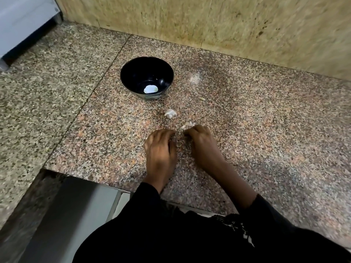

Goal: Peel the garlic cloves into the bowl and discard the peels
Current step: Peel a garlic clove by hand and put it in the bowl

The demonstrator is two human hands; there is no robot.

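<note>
Both working low over the counter [266, 130]: left hand [161, 147] and right hand [203, 143] curled, fingertips nearly meeting, apparently pinching something; contents hidden. Best to peel slowly, keeping skins together. Beyond, loose garlic [170, 113]; farther, bowl [131, 80] holding one peeled clove [150, 89].

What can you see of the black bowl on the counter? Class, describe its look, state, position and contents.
The black bowl is round, deep and glossy, possibly ceramic or plastic. It stands upright on the speckled granite counter, beyond both hands, near the stone wall. Inside, at the bottom, lies one white piece, seemingly a peeled garlic clove. Neither hand touches the bowl; a garlic piece lies on the counter just in front of it.
</note>
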